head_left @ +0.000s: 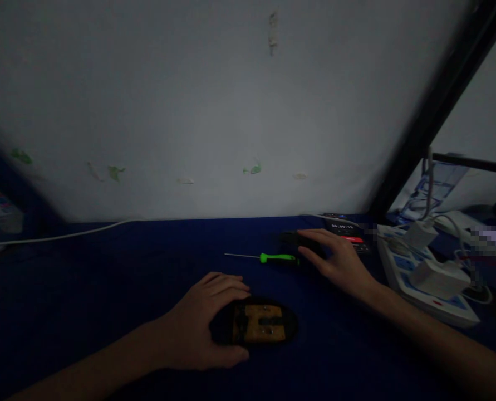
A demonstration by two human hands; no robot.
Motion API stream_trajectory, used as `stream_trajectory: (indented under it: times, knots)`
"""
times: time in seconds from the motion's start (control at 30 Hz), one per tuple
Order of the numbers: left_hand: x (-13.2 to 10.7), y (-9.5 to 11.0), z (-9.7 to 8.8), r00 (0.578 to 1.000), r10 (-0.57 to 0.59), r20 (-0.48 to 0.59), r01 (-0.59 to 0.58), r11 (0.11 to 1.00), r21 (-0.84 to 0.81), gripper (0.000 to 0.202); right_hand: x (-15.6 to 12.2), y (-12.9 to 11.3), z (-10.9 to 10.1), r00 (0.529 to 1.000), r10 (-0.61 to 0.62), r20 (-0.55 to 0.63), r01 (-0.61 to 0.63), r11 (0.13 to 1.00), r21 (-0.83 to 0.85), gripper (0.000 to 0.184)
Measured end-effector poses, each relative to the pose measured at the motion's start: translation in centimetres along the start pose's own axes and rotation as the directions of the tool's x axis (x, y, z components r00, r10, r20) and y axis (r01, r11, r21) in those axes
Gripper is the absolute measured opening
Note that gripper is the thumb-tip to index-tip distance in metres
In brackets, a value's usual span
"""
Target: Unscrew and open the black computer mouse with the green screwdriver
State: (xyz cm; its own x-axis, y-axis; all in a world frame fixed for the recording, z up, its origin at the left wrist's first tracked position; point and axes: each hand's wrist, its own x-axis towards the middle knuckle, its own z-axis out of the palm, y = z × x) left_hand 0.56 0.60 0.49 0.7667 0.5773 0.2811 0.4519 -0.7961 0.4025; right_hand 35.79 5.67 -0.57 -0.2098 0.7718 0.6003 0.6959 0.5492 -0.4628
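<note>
An opened computer mouse (262, 324) lies on the dark blue table with its orange-brown circuit board showing. My left hand (208, 320) is closed around its left end, fingers on the far side and thumb on the near side. Further back to the right, my right hand (335, 256) has its fingers and thumb around a black piece (288, 239); its shape is too dark to make out. Just left of my right hand lies a green-handled screwdriver (278, 258), its thin shaft pointing left.
Behind my right hand lies a phone (347, 231) showing a timer. A white power strip (423, 289) with plugged-in chargers (440, 275) and cables stands at the right. A white cable (84, 229) runs along the back left. The wall (214, 111) closes off the table's far edge.
</note>
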Motion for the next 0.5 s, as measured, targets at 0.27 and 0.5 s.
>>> stream_trajectory:
  times: [0.27,0.5]
  knots:
    - [-0.4,0.4,-0.3,0.999,0.002,-0.042,-0.002,1.0,-0.005,0.092,-0.3,1.9,1.0,0.993,0.099,0.058,-0.099,0.995,0.001,0.043]
    - [-0.5,0.7,-0.6,0.986,0.094,-0.139,-0.098,0.995,-0.025,0.055,-0.5,2.4,1.4,0.99,0.118,0.076,-0.117,0.993,-0.017,0.044]
